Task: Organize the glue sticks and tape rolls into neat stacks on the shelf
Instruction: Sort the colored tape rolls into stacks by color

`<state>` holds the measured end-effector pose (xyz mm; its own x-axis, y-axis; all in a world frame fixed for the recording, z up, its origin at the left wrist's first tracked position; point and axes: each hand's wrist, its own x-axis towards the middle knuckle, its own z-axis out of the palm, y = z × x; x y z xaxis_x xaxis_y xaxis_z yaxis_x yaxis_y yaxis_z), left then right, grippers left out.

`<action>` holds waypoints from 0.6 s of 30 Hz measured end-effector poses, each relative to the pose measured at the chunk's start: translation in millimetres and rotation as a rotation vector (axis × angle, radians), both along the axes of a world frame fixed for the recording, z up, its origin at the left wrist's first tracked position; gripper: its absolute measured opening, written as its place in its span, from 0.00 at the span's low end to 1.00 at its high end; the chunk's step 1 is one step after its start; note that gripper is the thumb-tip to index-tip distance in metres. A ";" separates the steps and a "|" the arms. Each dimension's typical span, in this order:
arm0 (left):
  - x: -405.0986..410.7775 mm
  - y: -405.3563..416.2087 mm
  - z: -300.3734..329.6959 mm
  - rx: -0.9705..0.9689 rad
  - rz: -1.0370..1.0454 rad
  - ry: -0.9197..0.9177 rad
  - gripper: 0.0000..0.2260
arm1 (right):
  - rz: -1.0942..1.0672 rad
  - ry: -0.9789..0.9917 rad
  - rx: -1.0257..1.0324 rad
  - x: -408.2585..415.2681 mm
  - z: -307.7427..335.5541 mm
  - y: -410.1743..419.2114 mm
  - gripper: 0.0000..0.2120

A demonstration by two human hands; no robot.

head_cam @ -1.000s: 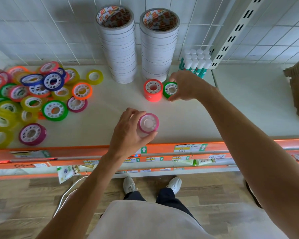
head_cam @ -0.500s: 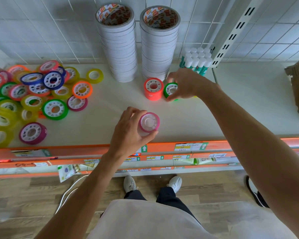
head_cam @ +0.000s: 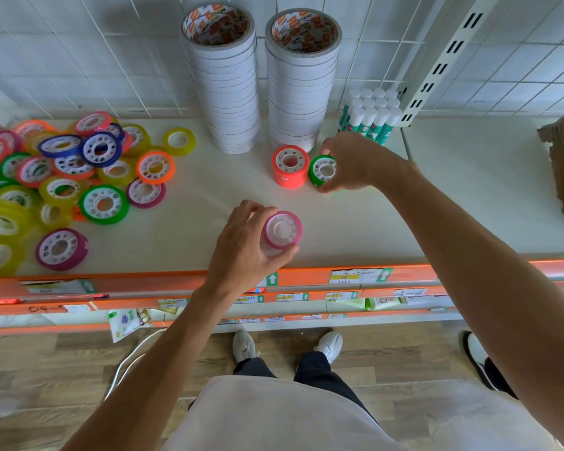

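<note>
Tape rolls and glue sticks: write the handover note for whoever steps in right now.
Left hand: grips a pink tape stack at the shelf's front edge.
Right hand: grips the green tape stack, which stands beside the orange tape stack.
Done: two tall white tape columns at the back wall; glue sticks upright in a block to their right; the orange stack standing.
Left: place the pink stack by the others, then sort the loose coloured rolls piled at the left of the shelf into stacks.
</note>
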<state>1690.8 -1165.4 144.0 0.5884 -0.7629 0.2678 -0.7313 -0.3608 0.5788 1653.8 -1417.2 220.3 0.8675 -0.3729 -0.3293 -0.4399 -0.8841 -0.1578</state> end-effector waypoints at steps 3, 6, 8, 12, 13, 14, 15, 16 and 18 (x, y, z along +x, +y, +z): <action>-0.1 -0.1 0.3 -0.003 0.000 0.004 0.29 | -0.010 -0.008 -0.011 2.5 -1.6 -0.9 0.34; -0.2 0.0 0.8 -0.003 0.003 0.009 0.29 | -0.020 -0.015 -0.011 5.1 -2.7 -1.6 0.33; -0.7 0.0 1.0 -0.005 0.005 0.009 0.29 | -0.018 -0.020 -0.013 5.7 -2.5 -2.5 0.33; -0.6 0.3 1.3 -0.005 0.012 0.010 0.28 | -0.014 -0.035 -0.006 3.5 -2.2 -2.0 0.35; -0.3 0.4 1.5 -0.005 0.013 0.011 0.29 | -0.014 -0.038 0.000 1.8 -1.2 -1.5 0.36; -0.1 0.6 1.5 -0.005 0.012 0.012 0.29 | -0.015 -0.048 0.005 -1.6 0.6 -1.5 0.37; 0.1 0.5 1.5 -0.007 0.011 0.012 0.29 | -0.023 -0.071 0.010 -6.9 3.4 -2.9 0.37; 0.1 0.3 1.2 -0.010 0.010 0.015 0.29 | -0.038 -0.109 0.016 -14.3 6.4 -5.4 0.37; -0.2 0.0 1.0 -0.012 0.012 0.020 0.29 | -0.090 -0.195 0.017 -34.2 10.3 -13.4 0.33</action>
<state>1690.6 -1165.4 145.0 0.6027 -0.7527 0.2651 -0.7152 -0.3621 0.5979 1619.5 -1430.6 230.7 0.8788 -0.4477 -0.1652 -0.4767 -0.8391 -0.2621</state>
